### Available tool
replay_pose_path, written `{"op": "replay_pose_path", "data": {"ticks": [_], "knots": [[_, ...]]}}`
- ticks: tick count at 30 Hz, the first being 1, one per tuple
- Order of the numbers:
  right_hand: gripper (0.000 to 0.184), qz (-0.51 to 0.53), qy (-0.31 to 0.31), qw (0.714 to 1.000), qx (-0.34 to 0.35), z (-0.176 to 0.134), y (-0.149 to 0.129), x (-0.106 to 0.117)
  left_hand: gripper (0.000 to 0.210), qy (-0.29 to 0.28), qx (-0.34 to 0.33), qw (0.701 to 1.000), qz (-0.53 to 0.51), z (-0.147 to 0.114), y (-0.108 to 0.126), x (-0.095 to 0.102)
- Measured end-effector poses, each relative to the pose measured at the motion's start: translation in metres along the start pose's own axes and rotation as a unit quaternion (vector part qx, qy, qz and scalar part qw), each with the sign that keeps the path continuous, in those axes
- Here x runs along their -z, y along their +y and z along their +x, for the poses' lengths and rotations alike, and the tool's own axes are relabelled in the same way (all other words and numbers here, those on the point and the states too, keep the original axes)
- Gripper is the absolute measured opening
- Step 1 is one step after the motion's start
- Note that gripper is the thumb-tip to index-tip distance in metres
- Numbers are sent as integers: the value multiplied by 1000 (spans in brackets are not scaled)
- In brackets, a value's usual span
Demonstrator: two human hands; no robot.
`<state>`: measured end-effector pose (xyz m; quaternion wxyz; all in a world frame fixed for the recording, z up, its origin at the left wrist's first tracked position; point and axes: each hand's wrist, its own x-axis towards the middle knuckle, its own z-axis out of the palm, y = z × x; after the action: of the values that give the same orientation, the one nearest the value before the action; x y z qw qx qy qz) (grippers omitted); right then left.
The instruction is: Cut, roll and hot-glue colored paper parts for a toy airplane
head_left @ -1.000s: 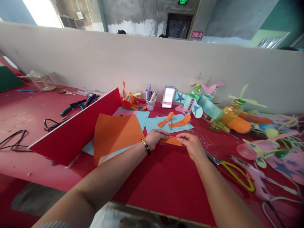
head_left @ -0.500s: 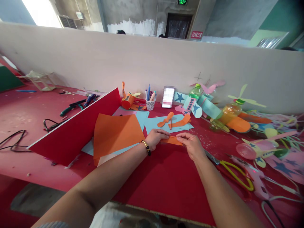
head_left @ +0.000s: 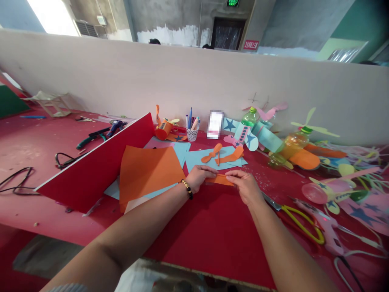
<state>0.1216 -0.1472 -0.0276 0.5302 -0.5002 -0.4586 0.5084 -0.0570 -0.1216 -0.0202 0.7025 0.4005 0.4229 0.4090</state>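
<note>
A small strip of orange paper (head_left: 222,179) is pinched at both ends, low over the red table. My left hand (head_left: 199,177), with a beaded bracelet at the wrist, has its fingers closed on the left end. The fingertips of my right hand (head_left: 245,184) grip the right end, and the strip's upper edge looks rolled or folded. Just beyond my hands, an orange paper propeller (head_left: 212,153) and a curved orange cut-out (head_left: 232,155) lie on light blue paper (head_left: 194,159). Left of my left hand rests a large orange sheet (head_left: 152,172).
Yellow-handled scissors (head_left: 304,225) and a pink glue gun (head_left: 330,231) lie to the right. Bottle-and-paper models (head_left: 296,142) crowd the back right. A cup of pens (head_left: 192,133) stands near the partition. On the left, a red board (head_left: 100,166) leans upright, with pliers (head_left: 92,138) behind it.
</note>
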Motion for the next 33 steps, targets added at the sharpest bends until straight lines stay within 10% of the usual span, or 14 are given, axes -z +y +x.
{"op": "replay_pose_path", "data": {"ticks": [33], "knots": [[15, 9, 0, 1000, -7, 2, 3, 0, 21, -7, -18, 1000, 4, 2, -1, 1]]}}
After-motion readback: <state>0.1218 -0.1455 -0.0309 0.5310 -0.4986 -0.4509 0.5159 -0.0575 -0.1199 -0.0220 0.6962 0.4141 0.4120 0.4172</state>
